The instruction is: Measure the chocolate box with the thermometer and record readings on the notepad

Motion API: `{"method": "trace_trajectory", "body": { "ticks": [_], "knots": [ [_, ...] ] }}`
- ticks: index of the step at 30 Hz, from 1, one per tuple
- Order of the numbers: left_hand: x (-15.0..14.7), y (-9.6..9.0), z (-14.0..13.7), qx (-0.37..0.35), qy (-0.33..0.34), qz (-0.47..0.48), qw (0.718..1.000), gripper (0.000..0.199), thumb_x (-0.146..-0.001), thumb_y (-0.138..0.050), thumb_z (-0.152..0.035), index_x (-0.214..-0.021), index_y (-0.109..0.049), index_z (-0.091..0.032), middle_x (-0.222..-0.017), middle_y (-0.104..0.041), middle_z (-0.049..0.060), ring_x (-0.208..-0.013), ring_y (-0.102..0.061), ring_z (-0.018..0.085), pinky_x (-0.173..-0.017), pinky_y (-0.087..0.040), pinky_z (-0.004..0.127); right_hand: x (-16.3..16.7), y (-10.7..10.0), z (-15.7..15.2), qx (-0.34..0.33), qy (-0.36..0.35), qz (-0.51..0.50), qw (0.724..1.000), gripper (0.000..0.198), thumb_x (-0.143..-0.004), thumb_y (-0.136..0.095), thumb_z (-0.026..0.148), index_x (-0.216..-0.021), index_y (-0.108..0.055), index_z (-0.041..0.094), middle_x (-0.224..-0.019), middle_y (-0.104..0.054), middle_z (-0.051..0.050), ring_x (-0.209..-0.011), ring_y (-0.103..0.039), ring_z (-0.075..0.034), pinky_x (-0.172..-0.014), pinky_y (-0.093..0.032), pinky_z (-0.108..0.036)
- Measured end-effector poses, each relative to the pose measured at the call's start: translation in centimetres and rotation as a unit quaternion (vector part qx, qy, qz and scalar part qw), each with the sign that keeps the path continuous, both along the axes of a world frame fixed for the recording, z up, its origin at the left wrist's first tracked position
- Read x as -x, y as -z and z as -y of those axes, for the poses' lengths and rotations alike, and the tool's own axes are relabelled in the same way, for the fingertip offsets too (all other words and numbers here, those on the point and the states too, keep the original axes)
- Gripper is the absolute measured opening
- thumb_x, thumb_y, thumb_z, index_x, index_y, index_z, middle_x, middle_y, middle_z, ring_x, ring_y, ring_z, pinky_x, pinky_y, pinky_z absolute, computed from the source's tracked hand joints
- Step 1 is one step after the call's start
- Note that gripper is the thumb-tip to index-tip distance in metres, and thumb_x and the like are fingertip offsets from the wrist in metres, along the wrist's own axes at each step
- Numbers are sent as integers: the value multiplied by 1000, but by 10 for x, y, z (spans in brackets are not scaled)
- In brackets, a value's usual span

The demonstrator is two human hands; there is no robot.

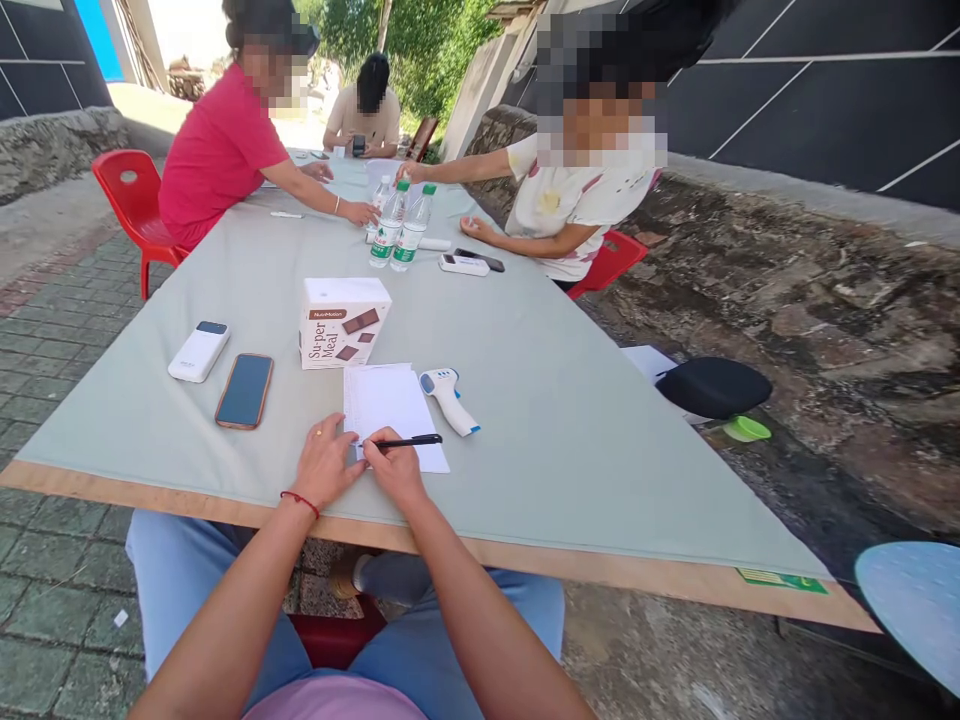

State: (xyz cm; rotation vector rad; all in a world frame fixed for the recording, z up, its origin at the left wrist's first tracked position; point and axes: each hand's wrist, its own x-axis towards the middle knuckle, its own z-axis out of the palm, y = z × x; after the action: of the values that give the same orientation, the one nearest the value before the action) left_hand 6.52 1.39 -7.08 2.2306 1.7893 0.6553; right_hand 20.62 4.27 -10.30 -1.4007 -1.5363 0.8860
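On my feed, my right hand [396, 472] pinches a black pen [412, 441] over white paper [390, 400], my left hand [324, 463], fingers loosely spread, gripping nothing, touching its left edge.

Bright daylight, far ground [146, 105] glaring, table [562, 440] softly shaded, heads [373, 84] pixelated, edges stretched

Right grip [397, 472] holds a black pen [411, 441] over white paper [388, 402] (left grip [324, 464] at its edge).
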Motion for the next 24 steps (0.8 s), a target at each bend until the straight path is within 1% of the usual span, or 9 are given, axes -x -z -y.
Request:
{"method": "trace_trajectory", "body": {
  "ticks": [8,13,18,24],
  "knots": [
    [1,1,0,-6,3,3,1000,29,-80,-71,-30,-106,-66,-19,-135,-50,14,-126,-49,28,-107,-40,46,0,-2,1,0,-3,-15,1000,17,-71,-52,40,-63,-53,25,-58,-57,3,-59,-52,-17,-61,-41,-29],
    [2,1,-1,-9,2,-1,1000,32,-80,-72,-32,-108,-66,-18,-135,-50,15,-124,-50,28,-107,-40,46,-1,0,-1,-19,24,-54,998,16,-72,-52,37,-63,-53,24,-58,-57,3,-59,-52,-17,-62,-41,-29],
    [2,1,-1,-14,6,0,1000,30,-80,-72,-31,-107,-65,-19,-135,-50,14,-126,-50,27,-107,-40,46,-2,1,-1,-9,14,-41,999,16,-73,-53,38,-64,-55,24,-59,-59,3,-60,-54,-17,-62,-42,-29],
    [2,-1,-1,-9,5,9,1000,29,-80,-71,-29,-106,-66,-19,-136,-50,14,-127,-49,28,-107,-40,47,-1,-2,0,3,14,-19,1000,18,-72,-52,41,-64,-54,25,-59,-59,3,-60,-55,-18,-63,-43,-29]
  ]
}}
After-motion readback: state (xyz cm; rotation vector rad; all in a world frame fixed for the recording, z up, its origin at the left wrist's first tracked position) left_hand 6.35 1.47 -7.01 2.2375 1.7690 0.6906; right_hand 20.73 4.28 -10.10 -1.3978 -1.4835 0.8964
